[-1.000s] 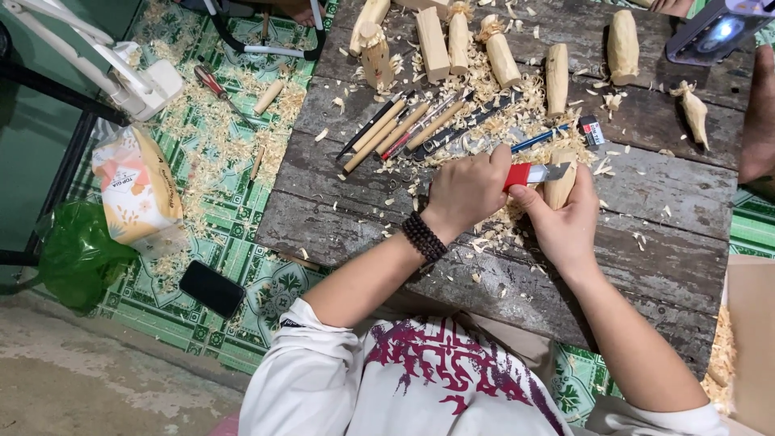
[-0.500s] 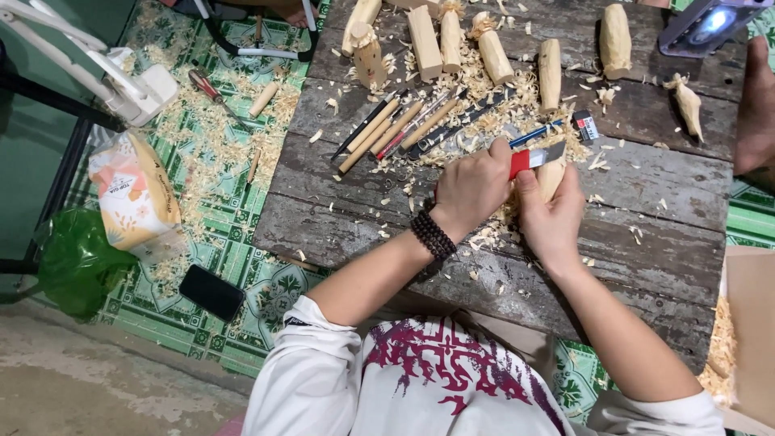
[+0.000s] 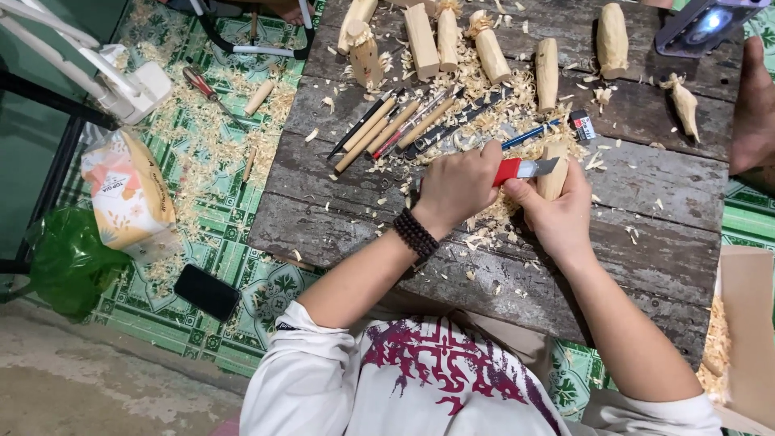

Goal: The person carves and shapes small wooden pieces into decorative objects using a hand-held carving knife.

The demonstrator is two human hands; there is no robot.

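My left hand [image 3: 456, 190], with a dark bead bracelet on the wrist, grips a red-handled utility knife [image 3: 523, 169]. Its blade lies against a small pale wooden piece [image 3: 554, 176] that my right hand [image 3: 559, 220] holds upright on the dark plank table [image 3: 646, 194]. Both hands are close together over a heap of wood shavings [image 3: 492, 230].
Several carving tools and pencils [image 3: 395, 125] lie in a row behind my hands, with a blue pen [image 3: 529, 135] and several rough wooden blanks [image 3: 488, 44] beyond. Another person's hand [image 3: 755, 105] rests at the right edge. On the tiled floor lie a black phone [image 3: 207, 292] and a printed bag [image 3: 129, 198].
Both hands have stayed on the knife and the wooden piece, shifting only slightly as the blade works along the wood. More shavings lie under them.
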